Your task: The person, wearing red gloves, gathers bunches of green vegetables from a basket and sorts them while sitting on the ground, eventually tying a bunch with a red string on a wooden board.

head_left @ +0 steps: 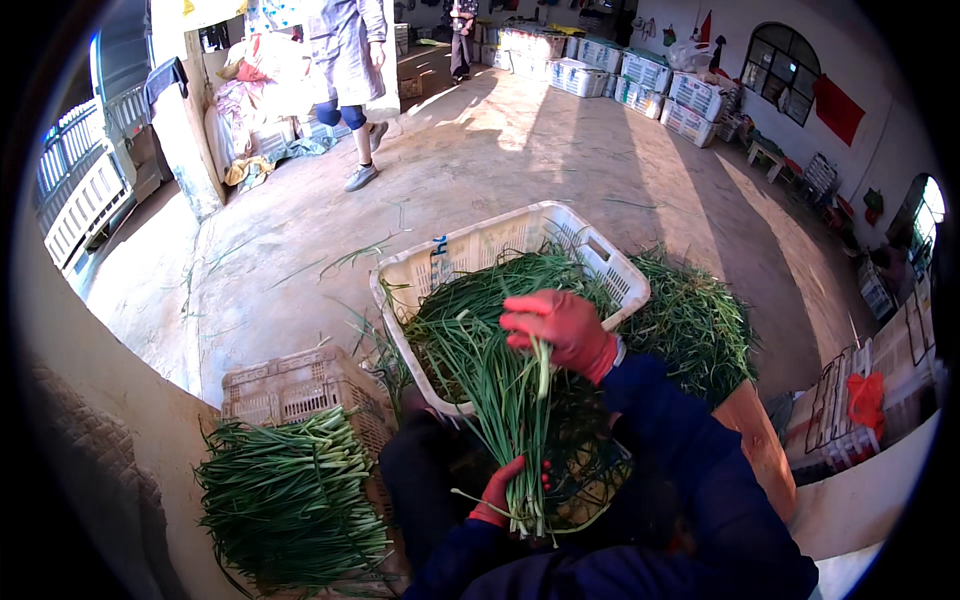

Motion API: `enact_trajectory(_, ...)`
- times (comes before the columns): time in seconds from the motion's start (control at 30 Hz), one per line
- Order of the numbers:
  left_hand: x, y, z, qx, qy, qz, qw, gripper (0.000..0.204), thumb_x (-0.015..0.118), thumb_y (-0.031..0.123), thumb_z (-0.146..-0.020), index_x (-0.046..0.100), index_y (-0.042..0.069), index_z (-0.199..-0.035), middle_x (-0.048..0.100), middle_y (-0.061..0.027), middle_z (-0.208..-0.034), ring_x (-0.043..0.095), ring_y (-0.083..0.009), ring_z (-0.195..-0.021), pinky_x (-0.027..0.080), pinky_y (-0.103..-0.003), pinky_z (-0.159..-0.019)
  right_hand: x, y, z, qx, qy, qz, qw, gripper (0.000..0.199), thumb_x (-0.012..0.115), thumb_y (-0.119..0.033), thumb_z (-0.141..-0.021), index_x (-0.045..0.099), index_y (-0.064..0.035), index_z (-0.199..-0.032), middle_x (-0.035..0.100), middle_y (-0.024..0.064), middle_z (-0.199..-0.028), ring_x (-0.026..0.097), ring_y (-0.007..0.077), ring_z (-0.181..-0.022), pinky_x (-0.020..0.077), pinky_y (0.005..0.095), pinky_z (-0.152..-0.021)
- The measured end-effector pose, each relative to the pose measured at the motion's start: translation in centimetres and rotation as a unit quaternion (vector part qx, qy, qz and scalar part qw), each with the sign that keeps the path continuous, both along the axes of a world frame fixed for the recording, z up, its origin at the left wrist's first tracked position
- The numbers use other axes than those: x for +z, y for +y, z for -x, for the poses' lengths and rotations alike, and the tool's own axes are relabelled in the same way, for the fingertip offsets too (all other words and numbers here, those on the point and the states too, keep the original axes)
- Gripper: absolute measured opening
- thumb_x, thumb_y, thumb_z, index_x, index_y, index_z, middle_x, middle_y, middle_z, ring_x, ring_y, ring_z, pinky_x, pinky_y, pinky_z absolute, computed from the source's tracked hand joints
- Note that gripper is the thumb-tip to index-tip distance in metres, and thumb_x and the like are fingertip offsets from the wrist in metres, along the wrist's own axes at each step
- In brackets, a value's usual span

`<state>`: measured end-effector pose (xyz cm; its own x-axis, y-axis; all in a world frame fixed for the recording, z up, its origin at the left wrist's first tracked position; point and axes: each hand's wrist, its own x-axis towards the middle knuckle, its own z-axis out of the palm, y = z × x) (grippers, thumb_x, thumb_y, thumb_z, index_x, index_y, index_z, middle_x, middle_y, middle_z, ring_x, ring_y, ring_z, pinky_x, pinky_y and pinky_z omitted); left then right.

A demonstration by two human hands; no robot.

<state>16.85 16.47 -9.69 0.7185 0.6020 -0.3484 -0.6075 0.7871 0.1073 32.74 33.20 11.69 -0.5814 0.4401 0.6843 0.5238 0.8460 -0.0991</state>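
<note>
My left hand (499, 492), in a red glove, is wrapped round the pale stem ends of a bunch of long green chives (512, 420) above my lap. The leaves of the bunch spread up and away into a white plastic crate (629, 283). Over the crate's near side, my right hand (562, 328), also red-gloved, has its fingers curled closed. A few pale chive stalks (543, 368) hang beneath its fingers; how they are gripped is partly hidden. More loose chives (510, 285) fill the crate.
At my left, an upturned crate (290, 385) bears neatly laid chives (290, 500). A heap of loose greens (690, 320) lies right of the white crate. A person (347, 80) is on the floor at the far left. Stacked crates (640, 85) line the back wall.
</note>
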Motion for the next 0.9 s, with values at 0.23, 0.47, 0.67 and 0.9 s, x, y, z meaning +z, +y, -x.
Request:
enact_trajectory(0.23,1.4,-0.7,-0.1,0.054,-0.033,0.001,0.998,0.084,0.06,0.067,-0.072,0.042,0.01,-0.131,0.052,-0.0118,-0.124,0.054,-0.0288,-0.112,0.046,-0.045,-0.094,-10.4,-12.8,2.1,-0.022,0.09,0.655,0.75,0.03,0.059,-0.016,-0.082,0.059,-0.0007,-0.108,0.06,0.0099,-0.112,0.059,0.023,-0.099,0.0483,0.0291,-0.084)
enact_trajectory(0.47,7.2,-1.2,-0.4,0.055,0.132,-0.054,0.988,0.085,0.057,0.069,-0.072,0.043,0.009,-0.13,0.05,-0.012,-0.127,0.049,-0.0287,-0.117,0.039,-0.044,-0.099,-12.0,-15.5,1.5,0.05,-0.104,0.278,0.954,0.037,0.052,-0.006,-0.077,0.054,-0.0036,-0.113,0.052,0.0116,-0.123,0.05,0.0292,-0.115,0.0445,0.0334,-0.092)
enact_trajectory(0.67,5.5,-0.5,-1.1,-0.032,0.0,0.112,0.993,0.077,0.058,0.065,-0.074,0.048,0.009,-0.126,0.057,-0.0154,-0.118,0.057,-0.034,-0.104,0.047,-0.05,-0.09,-9.9,-16.8,-2.2,0.054,-0.106,0.329,0.937,0.054,0.057,-0.002,-0.068,0.053,-0.0079,-0.122,0.052,0.0111,-0.128,0.045,0.0347,-0.12,0.0424,0.0383,-0.094)
enact_trajectory(0.9,1.4,0.6,-2.0,0.02,0.013,0.006,1.0,0.063,0.06,0.043,-0.08,0.047,0.001,-0.126,0.059,-0.0171,-0.113,0.06,-0.0323,-0.099,0.049,-0.045,-0.088,-16.7,-14.6,-7.8,-0.149,0.316,0.675,0.65,0.057,0.063,-0.038,-0.085,0.045,-0.0056,-0.129,0.055,0.0076,-0.121,0.054,0.0184,-0.107,0.045,0.0327,-0.09)
